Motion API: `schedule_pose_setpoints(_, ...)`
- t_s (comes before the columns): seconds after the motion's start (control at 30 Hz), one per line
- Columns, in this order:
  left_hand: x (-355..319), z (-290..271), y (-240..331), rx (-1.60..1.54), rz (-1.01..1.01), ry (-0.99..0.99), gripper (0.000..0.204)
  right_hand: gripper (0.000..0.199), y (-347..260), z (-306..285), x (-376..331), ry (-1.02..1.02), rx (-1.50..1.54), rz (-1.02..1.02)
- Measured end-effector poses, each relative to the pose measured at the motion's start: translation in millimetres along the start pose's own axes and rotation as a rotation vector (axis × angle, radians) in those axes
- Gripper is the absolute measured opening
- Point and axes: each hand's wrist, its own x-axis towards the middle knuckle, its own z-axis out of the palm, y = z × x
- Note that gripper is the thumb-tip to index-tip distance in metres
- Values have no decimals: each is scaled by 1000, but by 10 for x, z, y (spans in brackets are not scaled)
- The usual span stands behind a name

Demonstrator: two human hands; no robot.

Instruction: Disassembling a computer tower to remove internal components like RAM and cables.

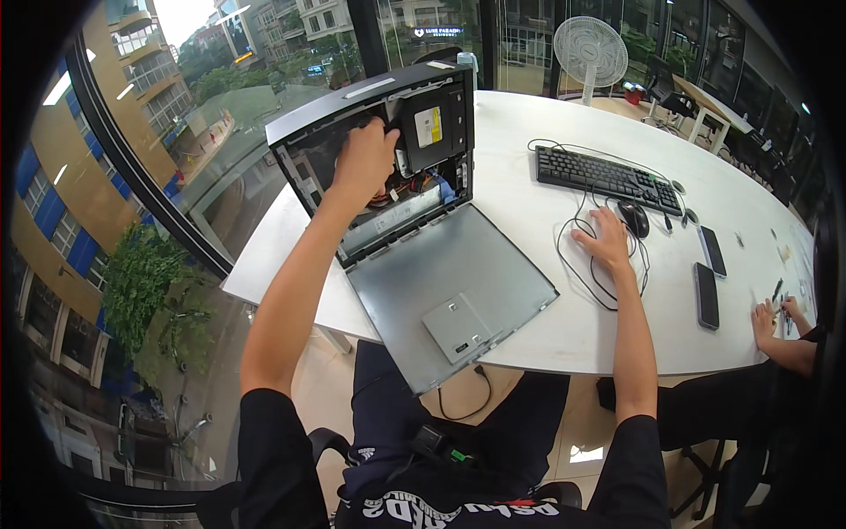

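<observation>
At upper centre of the frame, the left hand [363, 159] reaches inside the opened black desktop computer case [388, 150], grip unclear. The right hand [604, 238] rests flat, released, on the white surface [564, 326] beside the black mouse [634, 217].

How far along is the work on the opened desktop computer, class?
Done: the side panel is off, lying flat on the white table. In hand: the left hand reaches into the computer case; the right hand rests on the cables. Left: the case stands open.

yellow label [428, 126] inside open PC case [388, 167], dark phone screens [706, 295] on table [546, 326]
</observation>
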Motion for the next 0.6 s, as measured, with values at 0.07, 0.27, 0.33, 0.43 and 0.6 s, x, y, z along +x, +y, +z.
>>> schedule_pose_setpoints(0.07,41,25,27,71,38,9,30,78,33,-11,9,-9,-5,7)
schedule_pose_setpoints(0.27,6,-92,-56,-22,136,4,26,76,26,-4,4,14,14,17)
schedule_pose_setpoints(0.33,-112,-138,-41,-26,121,-15,23,75,37,20,2,38,31,10)
schedule_pose_setpoints(0.43,-272,-113,-31,-45,181,-13,22,76,-1,-40,-7,21,5,13)
schedule_pose_setpoints(0.6,-420,-104,3,203,518,250,21,75,9,-7,-7,20,51,10)
